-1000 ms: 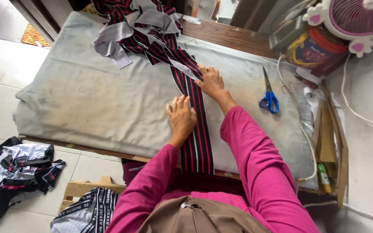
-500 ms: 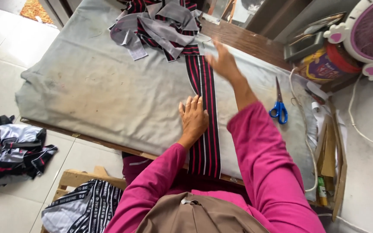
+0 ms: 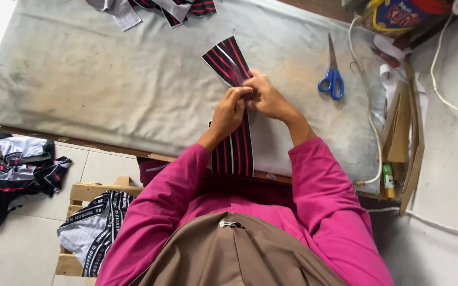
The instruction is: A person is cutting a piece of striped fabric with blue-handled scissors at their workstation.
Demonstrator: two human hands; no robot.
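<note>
While we lean over the padded table (image 3: 80, 95), left hand (image 3: 230, 110) and right hand (image 3: 267, 98) both pinched shut on the striped strip (image 3: 235, 143) at mid-table, its end folded back, blue scissors (image 3: 333, 79) just right, fabric scraps (image 3: 11, 169) on the floor

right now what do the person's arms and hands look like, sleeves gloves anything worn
Both arms are covered by long magenta-pink sleeves that end at the wrists, plain with no visible pattern or markings. The left hand and right hand are bare: no gloves. No rings, watch or bracelet can be made out. A brown garment covers the head and shoulders at the bottom of the view.
</note>
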